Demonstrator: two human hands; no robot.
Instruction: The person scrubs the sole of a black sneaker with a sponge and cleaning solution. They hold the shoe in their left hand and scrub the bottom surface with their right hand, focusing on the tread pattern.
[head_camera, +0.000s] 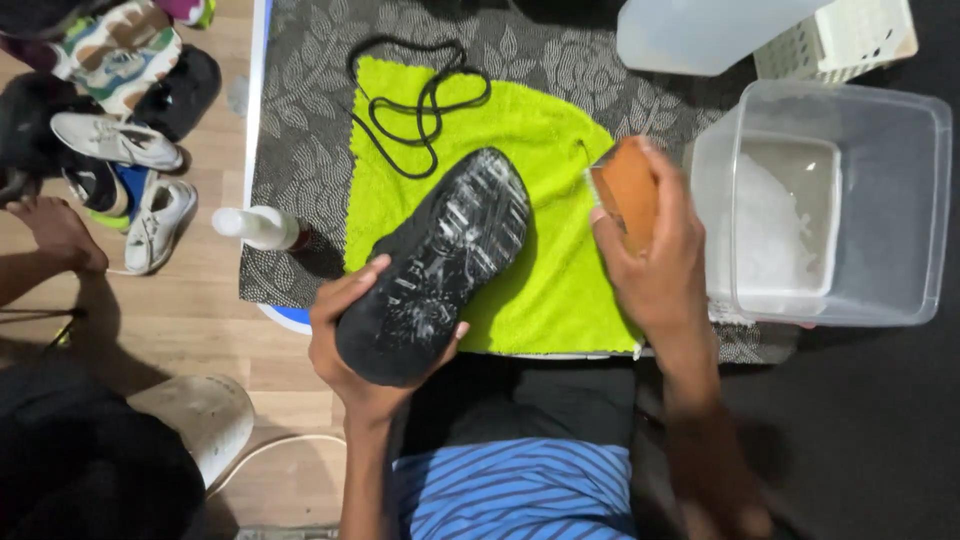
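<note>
Shoe: black shoe (437, 265) is being held sole-up over the near edge of the surface (300, 120), toe pointing toward the far right, its heel overhanging the edge toward the person's lap. The sole is looking scuffed and streaked pale.
Left hand: left hand (352, 345) is cupping the heel from beneath, fingers (350, 285) curling up around the side and grasping the shoe firmly.
Right hand: right hand (655, 260) is hovering just right of the shoe, fingers clenched around an orange-backed brush (625, 190) whose bristles are facing the sole, close but apart from it.
Cloth: lime-green towel (560, 240) is lying spread on the patterned surface under the shoe, with a loose black lace (420, 100) coiling across its far corner.
Water: clear plastic tub (890, 210) is sitting at the right edge, just beside the brush hand, holding what looks like sudsy water.
Nearby: white spray bottle (262, 227) is lying at the left edge; pale and patterned sneakers (120, 140) are piling up on the wooden floor beyond it, where another person's foot (60, 232) is resting.
Risk: heel is hanging off the edge with one hand as its sole support, so hard brushing could be twisting it loose into the lap. I'd also judge the elbow or wrist to be close enough to knock the tub and slop water over the edge, and drips from the brush may be landing past the towel.
</note>
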